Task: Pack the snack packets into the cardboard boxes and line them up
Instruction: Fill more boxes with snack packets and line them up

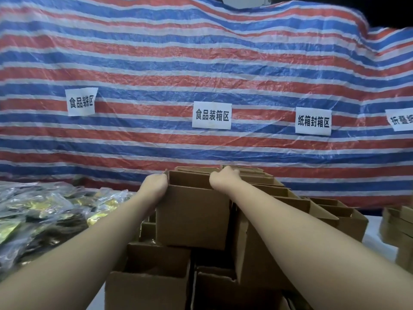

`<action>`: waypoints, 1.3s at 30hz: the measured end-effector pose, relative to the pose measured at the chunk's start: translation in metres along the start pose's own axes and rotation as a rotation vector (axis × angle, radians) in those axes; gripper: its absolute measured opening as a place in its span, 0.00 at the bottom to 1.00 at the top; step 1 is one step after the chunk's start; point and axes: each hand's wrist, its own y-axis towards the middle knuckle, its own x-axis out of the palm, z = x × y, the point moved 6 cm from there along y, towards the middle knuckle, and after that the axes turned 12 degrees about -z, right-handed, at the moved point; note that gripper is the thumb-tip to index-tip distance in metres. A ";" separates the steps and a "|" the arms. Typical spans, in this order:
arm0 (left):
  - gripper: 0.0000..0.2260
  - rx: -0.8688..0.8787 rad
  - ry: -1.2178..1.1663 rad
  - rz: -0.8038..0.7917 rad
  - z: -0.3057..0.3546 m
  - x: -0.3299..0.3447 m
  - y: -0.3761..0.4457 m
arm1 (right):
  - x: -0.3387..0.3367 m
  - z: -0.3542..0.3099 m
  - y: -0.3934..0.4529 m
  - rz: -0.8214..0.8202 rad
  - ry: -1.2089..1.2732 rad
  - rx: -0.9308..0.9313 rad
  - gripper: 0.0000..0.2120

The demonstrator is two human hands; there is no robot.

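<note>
Leftmost, a heap of shiny gold-and-dark plastic snack packets (pixel 42 211) lies on the table. Beside it, the left hand (pixel 156 184) grips the left wall of an open brown cardboard box (pixel 192 215), fingers curled around its edge. That box sits atop a stack of open brown cardboard boxes (pixel 279 220). The right hand (pixel 223 177) hooks its fingers over the box's rim. Behind hangs a red, white and blue striped tarpaulin (pixel 201 63) bearing white paper signs (pixel 211 115).

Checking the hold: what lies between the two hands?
In the head view, the open cardboard box spans between left hand and right hand.
</note>
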 end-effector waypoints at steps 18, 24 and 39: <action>0.19 0.021 0.127 0.139 -0.007 -0.006 0.000 | 0.028 -0.007 -0.029 -0.041 -0.535 -0.295 0.27; 0.11 0.466 0.375 0.380 0.042 -0.008 -0.057 | 0.012 -0.015 -0.055 0.015 -0.514 -0.358 0.26; 0.08 0.692 0.248 -0.102 0.085 0.115 -0.241 | -0.079 0.047 -0.249 0.004 -0.255 -0.663 0.09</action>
